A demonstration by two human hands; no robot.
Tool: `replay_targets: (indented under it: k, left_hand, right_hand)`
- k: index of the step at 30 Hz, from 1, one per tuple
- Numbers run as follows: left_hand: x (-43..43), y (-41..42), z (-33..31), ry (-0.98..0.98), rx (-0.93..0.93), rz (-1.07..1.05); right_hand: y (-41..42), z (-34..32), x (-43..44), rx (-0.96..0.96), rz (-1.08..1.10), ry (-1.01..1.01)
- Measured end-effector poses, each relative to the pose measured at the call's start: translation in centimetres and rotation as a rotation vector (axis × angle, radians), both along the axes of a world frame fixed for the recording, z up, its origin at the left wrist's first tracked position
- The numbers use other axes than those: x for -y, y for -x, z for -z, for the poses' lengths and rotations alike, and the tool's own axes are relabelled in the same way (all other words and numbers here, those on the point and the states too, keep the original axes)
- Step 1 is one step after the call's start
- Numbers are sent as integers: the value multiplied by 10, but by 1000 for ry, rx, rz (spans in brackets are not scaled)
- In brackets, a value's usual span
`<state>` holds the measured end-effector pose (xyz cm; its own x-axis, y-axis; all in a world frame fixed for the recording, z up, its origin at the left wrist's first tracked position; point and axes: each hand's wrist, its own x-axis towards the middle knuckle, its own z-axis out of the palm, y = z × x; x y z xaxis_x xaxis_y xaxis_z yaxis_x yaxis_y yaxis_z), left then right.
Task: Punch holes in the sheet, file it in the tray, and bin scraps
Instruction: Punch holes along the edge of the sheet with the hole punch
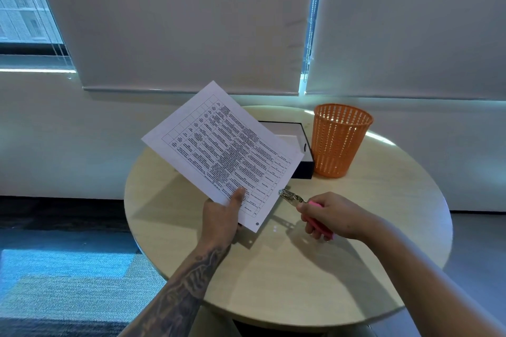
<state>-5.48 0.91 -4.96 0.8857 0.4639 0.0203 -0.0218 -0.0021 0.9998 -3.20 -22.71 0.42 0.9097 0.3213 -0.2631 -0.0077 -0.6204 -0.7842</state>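
My left hand holds a white printed sheet by its near corner, tilted up above the round table. One punched hole shows near that corner. My right hand grips the pink handles of a metal hole punch, whose jaws sit at the sheet's right edge. A black tray with a white inside lies behind the sheet, partly hidden by it. An orange mesh bin stands upright to the tray's right. A small white paper scrap lies on the table below the sheet.
The round beige table stands against a wall with lowered window blinds. Carpeted floor lies to the left and below.
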Motion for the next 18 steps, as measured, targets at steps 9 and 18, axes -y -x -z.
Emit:
replay_targets:
  k: [9,18]
  left_hand:
    - [1,1,-1,-6,9,13]
    - [0,0,1,-4,-46,11]
  right_hand:
    - [2,-2,-5,7,-4,10]
    - [1,0,-6,30,-18,48]
